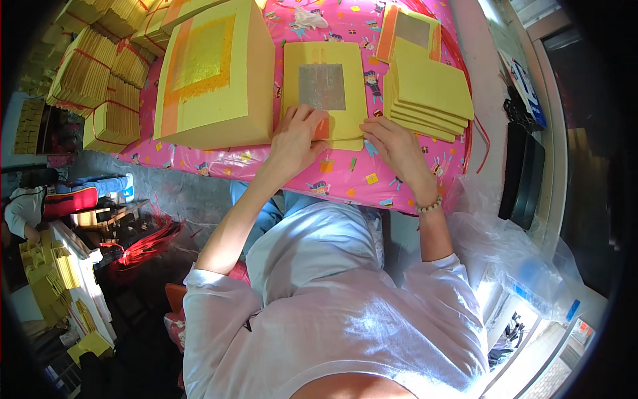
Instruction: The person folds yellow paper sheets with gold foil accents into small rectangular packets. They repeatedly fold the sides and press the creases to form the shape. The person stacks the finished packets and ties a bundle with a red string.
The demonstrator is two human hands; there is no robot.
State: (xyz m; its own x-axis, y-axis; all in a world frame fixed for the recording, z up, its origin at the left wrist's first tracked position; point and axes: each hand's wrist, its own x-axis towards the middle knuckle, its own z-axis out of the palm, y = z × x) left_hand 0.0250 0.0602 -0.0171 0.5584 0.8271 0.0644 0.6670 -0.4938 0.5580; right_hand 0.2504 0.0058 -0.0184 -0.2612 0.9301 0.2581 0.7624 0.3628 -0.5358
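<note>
A flat stack of yellow joss paper [324,54] with a grey-silver square lies in front of me on the pink patterned table cover [392,188]. My left hand [297,137] grips its near left part, fingers bent over the top beside an orange patch. At the near right corner, my right hand [397,147] pinches the paper's edge between thumb and fingers; a beaded bracelet circles that wrist. The near edge looks slightly lifted, showing layers beneath. To the left stands a tall block of yellow paper [260,86], and several folded yellow bundles [428,83] are piled to the right.
Red-tied yellow paper bundles [83,63] crowd the far left. Behind the right pile lies another foil-marked sheet [412,30]; a crumpled white tissue [310,18] sits at the back. Clear plastic bags [505,253] hang at my right. Another person [23,213] sits at far left.
</note>
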